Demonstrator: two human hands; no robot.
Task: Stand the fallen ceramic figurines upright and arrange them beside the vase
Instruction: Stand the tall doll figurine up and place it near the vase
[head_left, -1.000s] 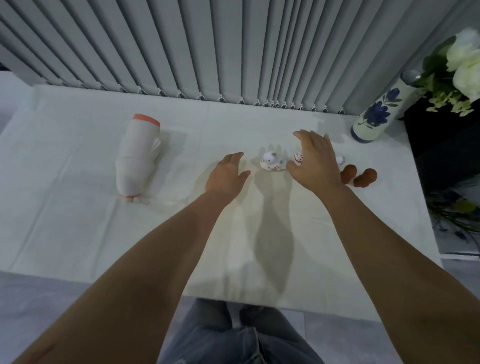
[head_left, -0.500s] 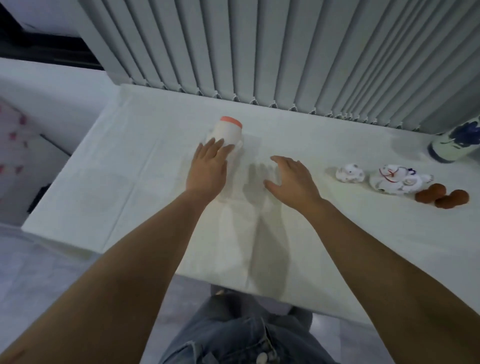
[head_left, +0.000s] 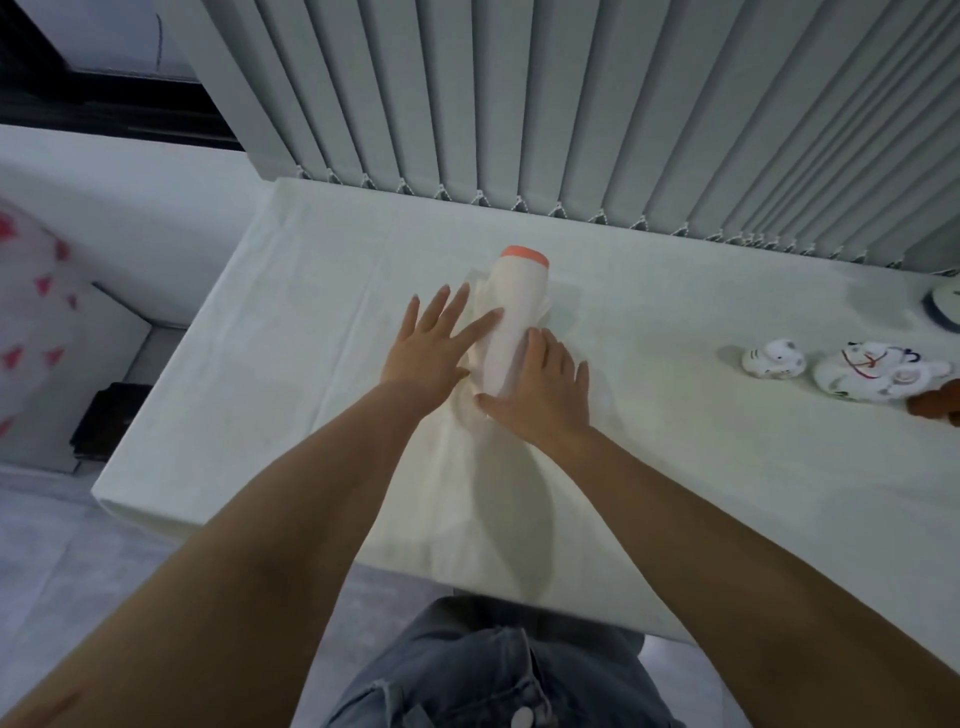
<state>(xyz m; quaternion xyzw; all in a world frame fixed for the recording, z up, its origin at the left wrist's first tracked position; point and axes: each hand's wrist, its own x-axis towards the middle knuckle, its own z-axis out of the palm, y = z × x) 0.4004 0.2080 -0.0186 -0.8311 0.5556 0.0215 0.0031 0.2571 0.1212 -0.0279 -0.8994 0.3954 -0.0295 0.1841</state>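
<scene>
A tall white figurine (head_left: 514, 306) with an orange end lies on its side on the white-clothed table (head_left: 727, 467). My left hand (head_left: 436, 345) lies flat against its left side, fingers spread. On its lower right side rests my right hand (head_left: 545, 400), cupped over it. Far right lie a small white cat figurine (head_left: 774, 358), a bigger white painted figurine (head_left: 878, 371) and, at the frame edge, a brown figurine (head_left: 937, 402). Only the base of the blue-and-white vase (head_left: 945, 309) shows at the right edge.
Grey vertical blinds (head_left: 571, 104) hang along the table's back edge. The table's left edge drops to a floor with a dark box (head_left: 104, 421) and a white panel with red marks (head_left: 31, 322). Bare cloth stretches between the tall figurine and the small ones.
The view has swung left. Both hands left the small figurines and moved left to the tall white figurine; the right hand now rests on it beside the left.
</scene>
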